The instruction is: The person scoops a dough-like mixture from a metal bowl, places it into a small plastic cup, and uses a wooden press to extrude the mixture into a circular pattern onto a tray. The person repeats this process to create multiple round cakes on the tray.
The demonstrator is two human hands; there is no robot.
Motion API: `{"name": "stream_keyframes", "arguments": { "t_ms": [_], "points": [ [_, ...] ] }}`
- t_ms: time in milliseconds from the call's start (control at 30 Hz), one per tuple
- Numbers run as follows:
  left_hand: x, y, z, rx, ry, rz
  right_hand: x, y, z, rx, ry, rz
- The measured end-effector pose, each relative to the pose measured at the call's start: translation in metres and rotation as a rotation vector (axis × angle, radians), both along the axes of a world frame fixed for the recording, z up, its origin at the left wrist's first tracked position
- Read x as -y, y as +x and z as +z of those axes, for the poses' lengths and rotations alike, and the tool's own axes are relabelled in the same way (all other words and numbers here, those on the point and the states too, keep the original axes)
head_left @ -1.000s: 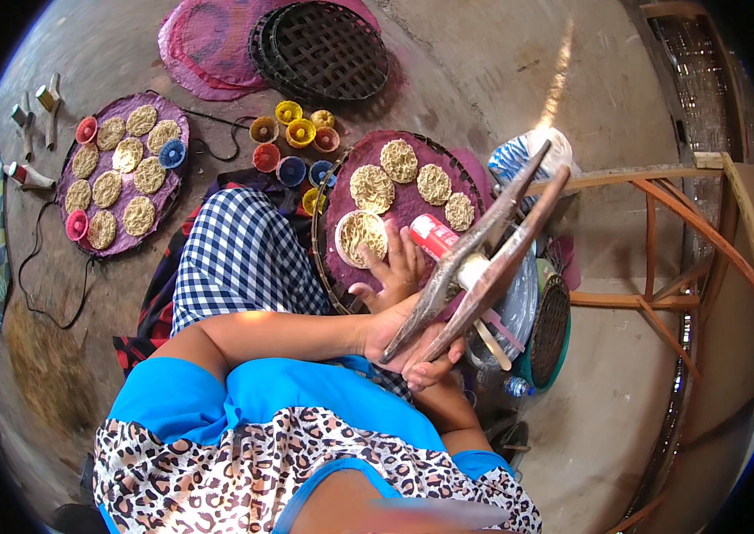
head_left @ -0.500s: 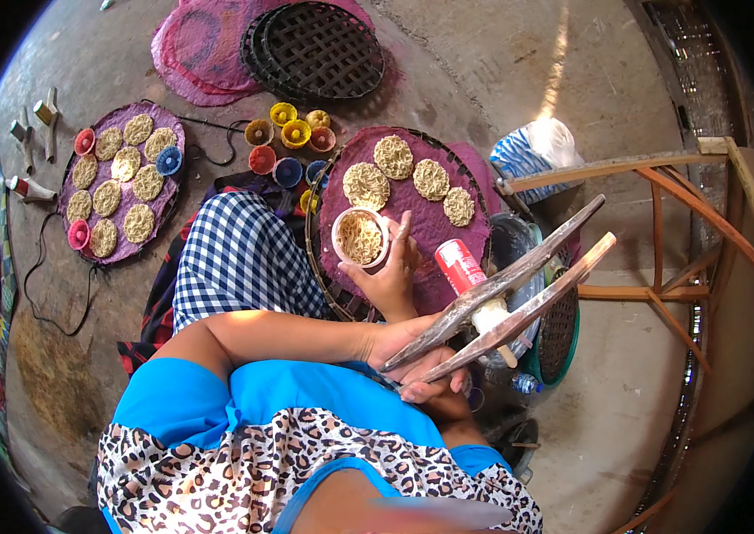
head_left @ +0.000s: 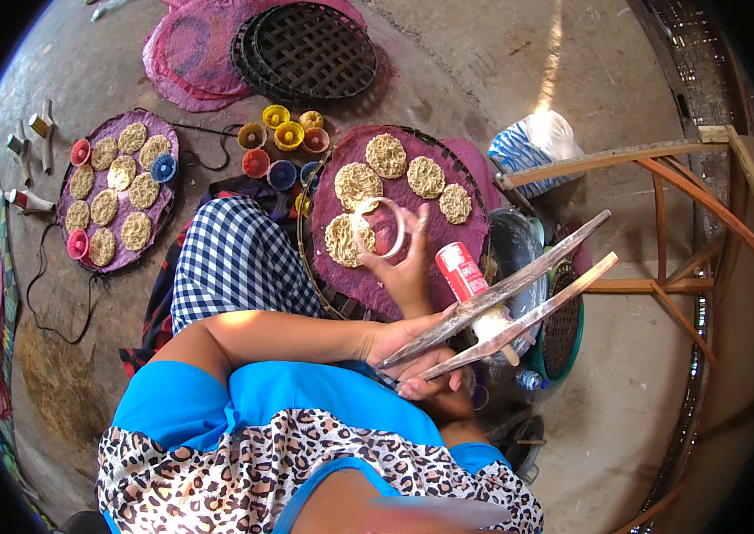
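My left hand (head_left: 405, 349) is wrapped round the lower ends of a two-handled wooden press (head_left: 533, 289). A red-and-white can-like cylinder (head_left: 460, 270) and pale dough sit between its long handles. Reaching out from beneath the left wrist, my right hand (head_left: 409, 265) grips a white ring mould (head_left: 400, 228) by its side. The ring is tilted over the pink-covered round tray (head_left: 435, 214), and pink cloth shows through it. Beside the ring lies a disc of noodle-like strands (head_left: 341, 240); several similar discs (head_left: 386, 156) form an arc along the tray's far side.
A second round tray (head_left: 156, 229) at left holds more discs and coloured fluted cups. Several such cups (head_left: 289, 135) cluster between the trays. Dark woven trays (head_left: 315, 52) lie at the back. At right stand a wooden frame (head_left: 613, 165), a blue-striped bag (head_left: 519, 151) and a clear basin (head_left: 519, 240).
The strand disc that was inside the ring now lies on the tray. My right hand has lifted and tilted the emptied ring, moving slightly right. The left hand keeps its grip.
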State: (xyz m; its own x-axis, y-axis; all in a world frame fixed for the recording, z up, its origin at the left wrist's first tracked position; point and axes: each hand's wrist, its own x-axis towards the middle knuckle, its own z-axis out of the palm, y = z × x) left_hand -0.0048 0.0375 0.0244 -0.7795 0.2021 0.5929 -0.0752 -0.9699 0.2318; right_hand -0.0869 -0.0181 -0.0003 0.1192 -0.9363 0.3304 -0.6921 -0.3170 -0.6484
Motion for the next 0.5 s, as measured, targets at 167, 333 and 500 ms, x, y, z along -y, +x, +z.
{"name": "stream_keyframes", "arguments": {
  "t_ms": [167,333,500],
  "points": [
    [0.012,-0.011,0.005,0.111,-0.088,0.0,0.021,-0.03,0.001,0.072,0.011,-0.048],
    [0.019,-0.022,0.011,0.025,-0.066,0.044,0.027,-0.035,0.0,-0.118,0.014,-0.1],
    [0.03,-0.022,0.009,-0.009,-0.033,0.037,0.036,-0.035,-0.012,-0.035,0.016,-0.095]
  ]
}}
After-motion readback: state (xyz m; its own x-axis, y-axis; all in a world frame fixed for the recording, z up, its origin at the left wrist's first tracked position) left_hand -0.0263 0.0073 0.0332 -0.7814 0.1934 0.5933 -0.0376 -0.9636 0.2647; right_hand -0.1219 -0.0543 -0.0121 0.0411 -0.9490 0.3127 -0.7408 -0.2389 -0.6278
